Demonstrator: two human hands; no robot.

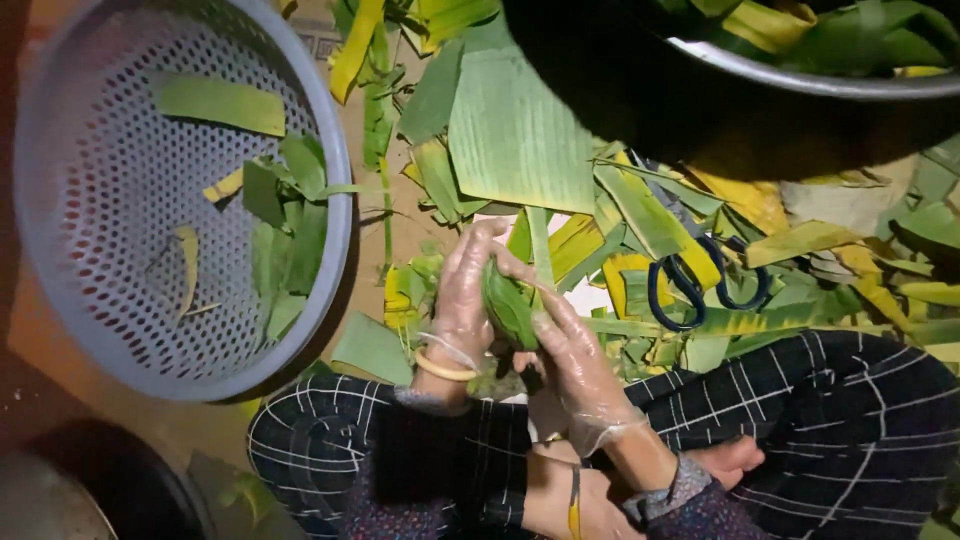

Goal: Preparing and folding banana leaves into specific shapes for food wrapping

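Both hands wear thin clear plastic gloves and close around a small bundle wrapped in green leaf [508,305], held above my lap. My left hand [462,300] cups the bundle from the left, a tan rubber band round its wrist. My right hand [578,360] presses on it from the right and below. A narrow green leaf strip [541,245] rises from the bundle between the fingers.
A grey perforated plastic basket [60,260] at the left holds several green leaf pieces. Cut banana leaves [515,130] litter the floor ahead. Blue-handled scissors [700,285] lie among them at the right. A dark metal pot [800,85] with leaves stands at the top right.
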